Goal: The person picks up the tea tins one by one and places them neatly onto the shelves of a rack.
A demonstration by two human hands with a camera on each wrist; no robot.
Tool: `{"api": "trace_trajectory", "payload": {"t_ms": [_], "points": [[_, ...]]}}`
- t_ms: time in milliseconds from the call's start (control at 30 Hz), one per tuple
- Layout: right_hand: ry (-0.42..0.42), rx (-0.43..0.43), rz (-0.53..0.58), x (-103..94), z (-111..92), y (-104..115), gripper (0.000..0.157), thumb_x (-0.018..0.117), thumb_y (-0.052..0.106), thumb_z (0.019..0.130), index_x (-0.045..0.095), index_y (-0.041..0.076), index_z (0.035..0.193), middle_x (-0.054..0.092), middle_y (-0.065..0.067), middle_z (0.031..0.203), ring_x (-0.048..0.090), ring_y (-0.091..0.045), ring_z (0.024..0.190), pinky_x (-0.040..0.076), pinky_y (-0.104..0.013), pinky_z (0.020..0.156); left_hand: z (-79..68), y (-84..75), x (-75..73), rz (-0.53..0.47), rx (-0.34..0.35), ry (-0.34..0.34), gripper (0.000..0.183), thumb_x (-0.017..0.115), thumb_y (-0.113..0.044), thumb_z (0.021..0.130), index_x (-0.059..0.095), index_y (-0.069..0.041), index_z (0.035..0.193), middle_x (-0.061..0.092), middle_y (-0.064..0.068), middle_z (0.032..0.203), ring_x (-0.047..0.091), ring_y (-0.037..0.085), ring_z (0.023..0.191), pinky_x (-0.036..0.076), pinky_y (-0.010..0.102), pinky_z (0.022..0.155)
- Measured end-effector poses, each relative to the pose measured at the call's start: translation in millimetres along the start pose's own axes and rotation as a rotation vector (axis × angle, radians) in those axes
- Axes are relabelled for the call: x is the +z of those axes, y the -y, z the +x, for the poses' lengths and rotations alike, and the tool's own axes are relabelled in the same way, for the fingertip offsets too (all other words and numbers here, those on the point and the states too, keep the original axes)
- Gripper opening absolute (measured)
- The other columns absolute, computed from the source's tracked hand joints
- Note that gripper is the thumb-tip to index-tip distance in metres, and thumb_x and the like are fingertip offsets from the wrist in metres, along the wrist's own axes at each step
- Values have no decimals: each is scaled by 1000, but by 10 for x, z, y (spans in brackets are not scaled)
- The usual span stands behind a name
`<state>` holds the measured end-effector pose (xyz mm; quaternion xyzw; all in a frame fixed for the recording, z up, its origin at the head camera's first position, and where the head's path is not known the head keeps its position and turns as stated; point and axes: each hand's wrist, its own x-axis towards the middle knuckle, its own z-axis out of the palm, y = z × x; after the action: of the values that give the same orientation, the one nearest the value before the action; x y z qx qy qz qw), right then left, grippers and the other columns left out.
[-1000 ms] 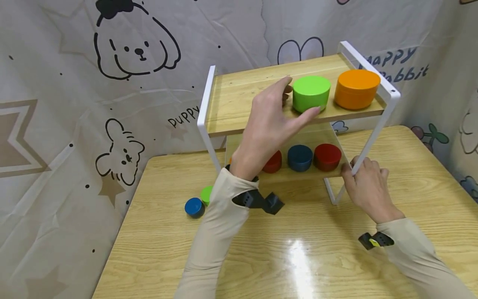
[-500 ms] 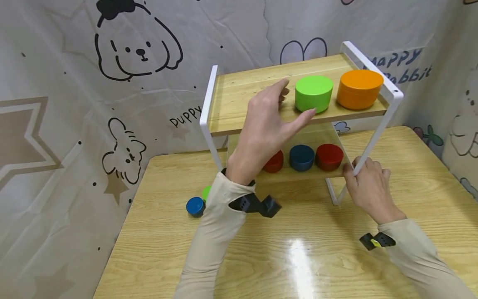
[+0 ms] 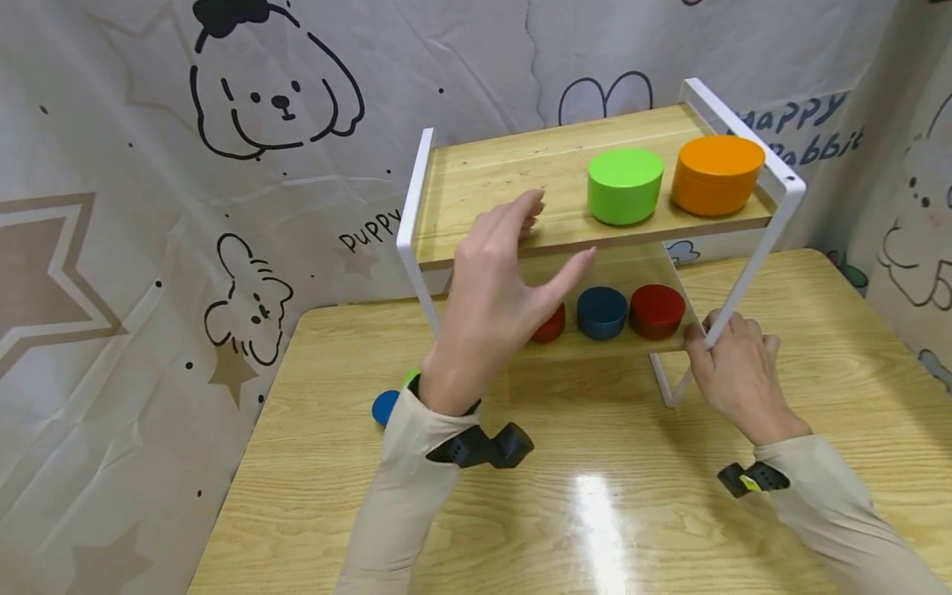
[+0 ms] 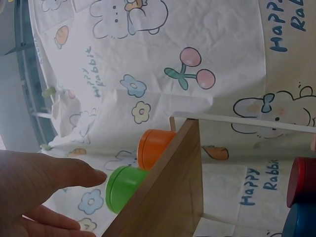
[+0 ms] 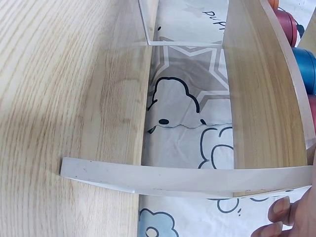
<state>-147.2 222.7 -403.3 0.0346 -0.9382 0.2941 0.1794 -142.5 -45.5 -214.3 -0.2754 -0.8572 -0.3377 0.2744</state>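
A two-tier rack (image 3: 491, 178) with wooden boards and a white frame stands on the table. On its upper board sit a green round container (image 3: 625, 188) and an orange round container (image 3: 716, 178), side by side near the right end. My left hand (image 3: 487, 297) hovers in front of the upper board, left of the green container, thumb and fingers spread and holding nothing. The left wrist view shows the thumb (image 4: 79, 172) apart from the green container. My right hand (image 3: 736, 376) grips the rack's right front leg at the lower board's corner; part of its fingers is hidden.
On the lower board stand a red container (image 3: 549, 324), a blue container (image 3: 602, 314) and another red container (image 3: 657, 312). Left on the table (image 3: 297, 496) are a blue container (image 3: 384, 406) and a partly hidden green one (image 3: 411, 376). Printed cloth (image 3: 134, 248) hangs behind.
My left hand has drawn away from the green container, moving left and down towards me. The containers stay in place on the upper board. My right hand keeps its grip on the rack.
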Motion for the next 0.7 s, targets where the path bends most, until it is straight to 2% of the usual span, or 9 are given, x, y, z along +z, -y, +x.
{"api": "trace_trajectory", "payload": {"t_ms": [233,400,500,700], "points": [[-6,0,-4,1,-11,-1,37,36,26,99,51,8,71,47,-12,72,43,-38,75,19,-45,63,-320,87,-101,-62,112,-173,48,79,-18,79,62,8,115,67,16,108,62,25,97,47,26,89],[-13,-8,-4,12,-11,-5,37,37,26,99,52,8,71,48,-13,72,43,-38,74,19,-45,62,-572,230,-125,-74,177,-243,42,79,-13,77,64,7,111,68,17,103,64,26,93,51,30,85],[-9,-7,-4,14,-12,-2,37,36,26,99,52,8,70,47,-13,72,43,-38,74,19,-45,62,-711,345,-129,-70,166,-258,40,78,-11,77,64,7,110,69,17,101,64,26,90,51,31,83],[-2,-9,-3,9,-11,7,38,35,26,99,52,8,70,47,-13,72,43,-39,75,19,-46,62,-974,621,-111,-27,62,-243,37,77,-9,77,65,7,108,69,17,98,64,26,88,52,32,82]]}}
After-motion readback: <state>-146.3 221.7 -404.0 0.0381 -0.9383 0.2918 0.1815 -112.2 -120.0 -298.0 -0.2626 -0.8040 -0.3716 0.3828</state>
